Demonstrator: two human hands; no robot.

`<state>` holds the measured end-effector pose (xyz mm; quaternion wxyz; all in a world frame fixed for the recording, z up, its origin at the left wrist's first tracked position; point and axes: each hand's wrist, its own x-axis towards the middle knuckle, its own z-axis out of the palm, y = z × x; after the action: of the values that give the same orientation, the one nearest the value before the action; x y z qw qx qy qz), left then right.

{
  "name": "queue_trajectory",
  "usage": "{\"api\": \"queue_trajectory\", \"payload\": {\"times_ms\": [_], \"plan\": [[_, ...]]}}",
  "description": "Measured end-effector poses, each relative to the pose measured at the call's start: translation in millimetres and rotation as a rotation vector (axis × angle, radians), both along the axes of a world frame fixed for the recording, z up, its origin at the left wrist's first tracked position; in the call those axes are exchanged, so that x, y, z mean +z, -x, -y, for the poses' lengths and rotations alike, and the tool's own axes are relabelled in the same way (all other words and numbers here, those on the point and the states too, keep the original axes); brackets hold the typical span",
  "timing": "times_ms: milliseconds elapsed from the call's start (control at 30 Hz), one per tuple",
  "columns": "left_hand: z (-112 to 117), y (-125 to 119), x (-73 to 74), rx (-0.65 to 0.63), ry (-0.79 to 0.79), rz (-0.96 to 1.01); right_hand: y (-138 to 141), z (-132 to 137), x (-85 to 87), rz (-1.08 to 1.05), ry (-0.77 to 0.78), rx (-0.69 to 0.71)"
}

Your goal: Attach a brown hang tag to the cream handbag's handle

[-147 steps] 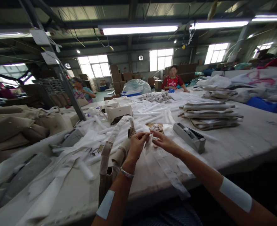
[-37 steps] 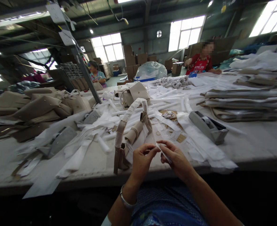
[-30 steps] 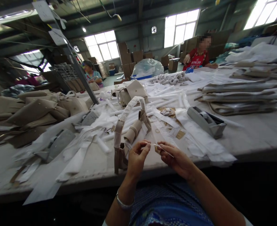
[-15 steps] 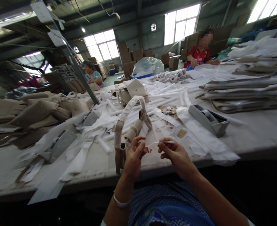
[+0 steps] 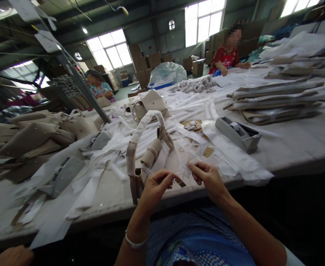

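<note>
Close by, the left hand (image 5: 157,184) pinches a thin white strand (image 5: 180,173), with a small brown tag (image 5: 180,181) at its fingertips above the table (image 5: 303,144), while the right hand (image 5: 210,180) is just beside, thumb and finger drawn in, on what I can't tell. Beyond stand a beige bag (image 5: 151,153) and a grey tape dispenser (image 5: 235,136); across the table sits a person in red (image 5: 225,59).

Nearest bag (image 5: 152,152) matt, smooth, leather-like; bracelet (image 5: 134,245) shiny metal.
</note>
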<state>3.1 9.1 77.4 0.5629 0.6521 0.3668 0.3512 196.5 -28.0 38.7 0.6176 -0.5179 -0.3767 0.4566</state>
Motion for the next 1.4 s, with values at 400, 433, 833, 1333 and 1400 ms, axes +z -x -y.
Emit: {"api": "queue_trajectory", "payload": {"times_ms": [400, 433, 833, 1333, 1400], "plan": [[3.7, -13.5, 8.8, 0.027, 0.201, 0.587, 14.0, 1.9, -11.0, -0.315, 0.225, 0.149], [4.9, -14.1, 13.2, 0.024, 0.195, 0.595, 15.9, 2.4, -15.4, -0.308, 0.247, 0.182], [8.9, -4.5, 39.9, 0.158, 0.162, 0.401, 9.5, 19.2, -8.7, 0.476, -0.184, -0.087], [29.3, 31.8, 43.8, 0.220, 0.210, 0.448, 28.3, 13.6, 6.3, -0.052, -0.007, 0.545], [32.8, 43.7, 35.6, 0.255, 0.245, 0.445, 27.6, 13.2, 9.5, -0.027, 0.053, 0.590]]}}
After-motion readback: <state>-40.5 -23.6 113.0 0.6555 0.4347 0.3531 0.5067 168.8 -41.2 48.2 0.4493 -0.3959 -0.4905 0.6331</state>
